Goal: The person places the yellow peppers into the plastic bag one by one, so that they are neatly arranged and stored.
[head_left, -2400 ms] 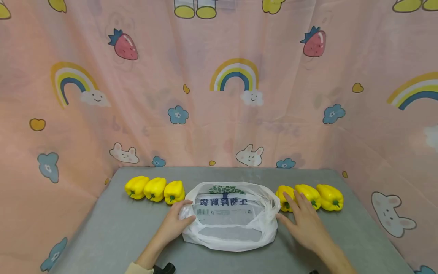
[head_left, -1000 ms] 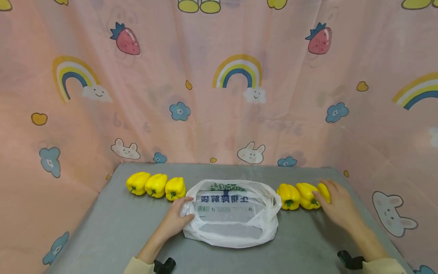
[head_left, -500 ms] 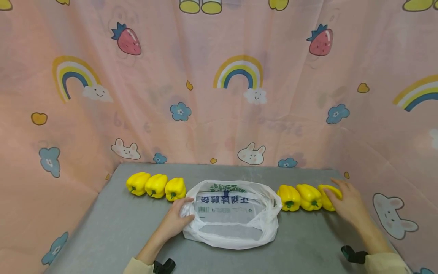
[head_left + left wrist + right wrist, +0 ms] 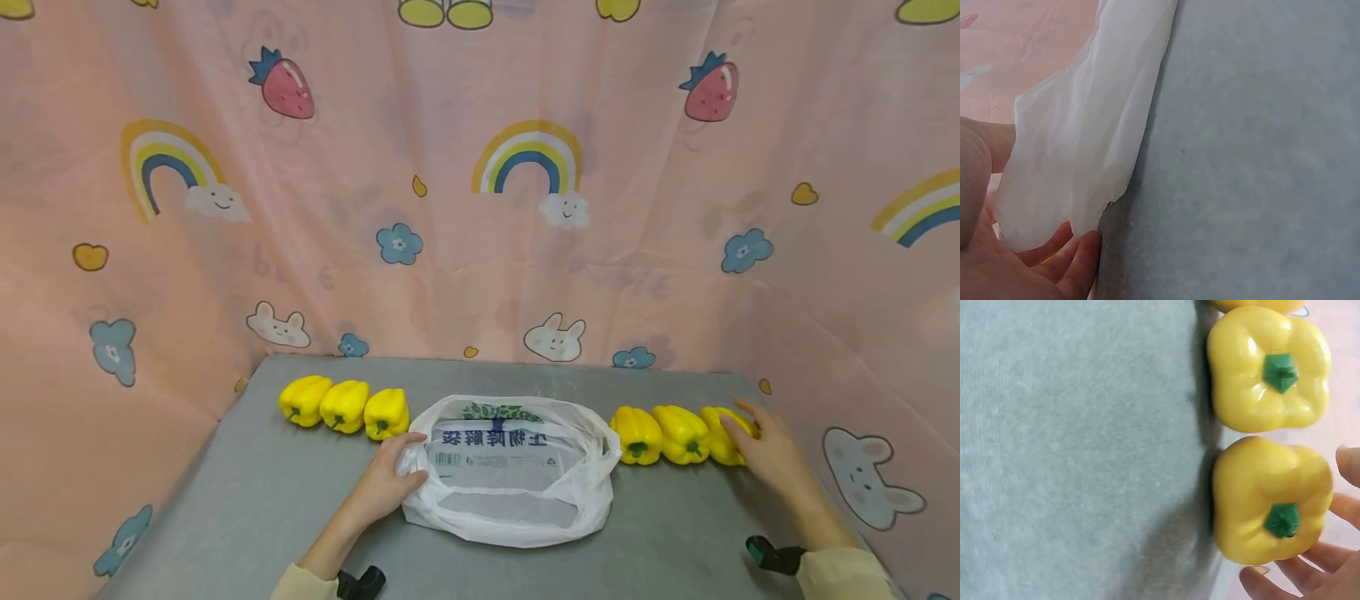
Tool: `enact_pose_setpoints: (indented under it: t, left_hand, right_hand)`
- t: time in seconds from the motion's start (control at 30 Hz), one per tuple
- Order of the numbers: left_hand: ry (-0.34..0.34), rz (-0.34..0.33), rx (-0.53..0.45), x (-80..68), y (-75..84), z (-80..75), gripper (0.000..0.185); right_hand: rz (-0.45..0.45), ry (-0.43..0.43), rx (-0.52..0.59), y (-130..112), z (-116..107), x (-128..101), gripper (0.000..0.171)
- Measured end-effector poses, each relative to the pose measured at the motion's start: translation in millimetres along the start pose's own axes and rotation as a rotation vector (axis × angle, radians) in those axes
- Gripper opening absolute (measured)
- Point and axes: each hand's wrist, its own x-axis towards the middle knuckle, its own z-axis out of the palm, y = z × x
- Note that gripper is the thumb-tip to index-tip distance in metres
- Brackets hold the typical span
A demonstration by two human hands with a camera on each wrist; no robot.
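Note:
A white plastic bag (image 4: 517, 529) with a tree print and dark lettering lies mouth open in the middle of the grey table. My left hand (image 4: 382, 483) holds its left end, and the left wrist view shows the bag's film (image 4: 1079, 144) between thumb and fingers. On the right, three yellow bell peppers stand in a row: one beside the bag (image 4: 636, 435), a middle one (image 4: 681, 433) and an outer one (image 4: 723, 437). My right hand (image 4: 776, 446) is at the outer pepper's right side, fingers spread; in the right wrist view its thumb (image 4: 1349, 465) is apart from that pepper (image 4: 1272, 497).
Three more yellow bell peppers (image 4: 343, 407) stand in a row left of the bag. A pink patterned cloth (image 4: 450, 292) hangs behind and beside the grey table (image 4: 247, 500). A dark wrist device (image 4: 772, 557) sits on each arm.
My right hand has moved from the peppers nearer the bag to the outer one, then drawn slightly right, uncovering more of it. The left hand and the bag stay in place.

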Motion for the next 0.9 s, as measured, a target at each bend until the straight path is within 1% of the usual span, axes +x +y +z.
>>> enact_pose_setpoints:
  t: [0.13, 0.27, 0.33, 0.4, 0.7, 0.9]
  left_hand:
    - [-0.002, -0.001, 0.000, 0.1, -0.1, 0.9, 0.047]
    - [-0.005, -0.002, -0.005, 0.3, -1.1, 1.7, 0.047]
    - [-0.004, -0.003, -0.007, 0.0, -1.1, 1.5, 0.047]
    - [-0.001, -0.003, -0.008, -0.2, -1.2, 1.2, 0.047]
    - [-0.003, -0.004, -0.012, -0.4, 0.3, 1.3, 0.047]
    - [-0.005, -0.002, -0.010, 0.2, -0.3, 0.5, 0.047]
  right_hand:
    - [0.020, -0.024, 0.049, 5.5, 2.9, -0.6, 0.068]
    - [0.064, -0.067, 0.095, 9.5, 4.1, -1.8, 0.075]
    - [0.084, -0.073, 0.097, 10.8, 4.2, -2.0, 0.078]
    - [0.096, -0.068, 0.102, 12.0, 4.6, -1.9, 0.080]
    - [0.138, 0.038, 0.138, 11.6, 7.0, -10.0, 0.080]
    - [0.122, 0.062, 0.154, 2.7, -1.7, -13.4, 0.079]
